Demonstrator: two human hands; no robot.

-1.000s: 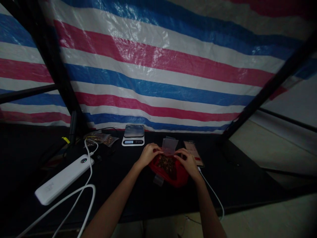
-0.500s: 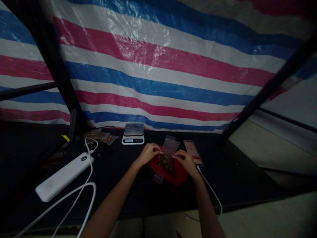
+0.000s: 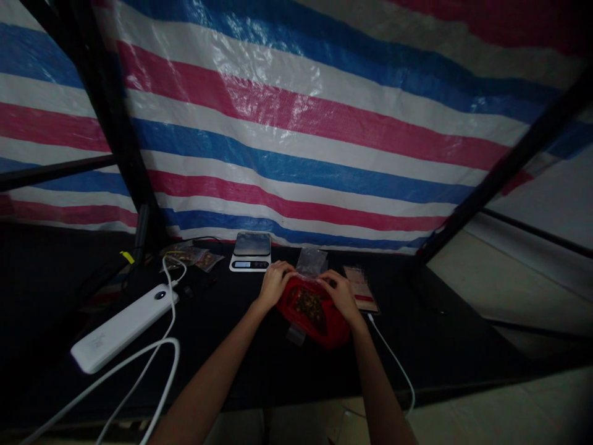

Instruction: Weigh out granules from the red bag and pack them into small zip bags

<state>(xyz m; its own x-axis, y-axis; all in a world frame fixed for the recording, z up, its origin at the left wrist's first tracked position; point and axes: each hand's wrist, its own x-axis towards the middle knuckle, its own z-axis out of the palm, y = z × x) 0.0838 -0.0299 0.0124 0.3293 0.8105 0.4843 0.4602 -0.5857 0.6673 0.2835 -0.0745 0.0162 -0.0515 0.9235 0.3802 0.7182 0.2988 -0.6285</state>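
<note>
A small clear plastic bag (image 3: 311, 262) lies at the far side of a red container (image 3: 334, 330), its near edge between my hands. My left hand (image 3: 277, 284) pinches the bag's left corner, and my right hand (image 3: 340, 292) pinches the right one. Both hands are closed, with the fingertips just over the container's far rim. Inside the red container is a heap of small brownish pieces (image 3: 309, 305), too dim to name. Another small clear plastic piece (image 3: 296, 335) sits by the container's near left side.
Behind my left hand stands a white digital scale (image 3: 250, 264) with a lit display. Filled clear bags (image 3: 207, 261) lie to its left. A white power bank (image 3: 123, 330) with looping cables (image 3: 173, 364) is at left. A brown card-like item (image 3: 361, 289) and white cable (image 3: 393, 352) are at right.
The clear bag has tilted away and lowered toward the table's back, moving slightly left. Both hands have shifted a little farther back with it, uncovering more of the red container.
</note>
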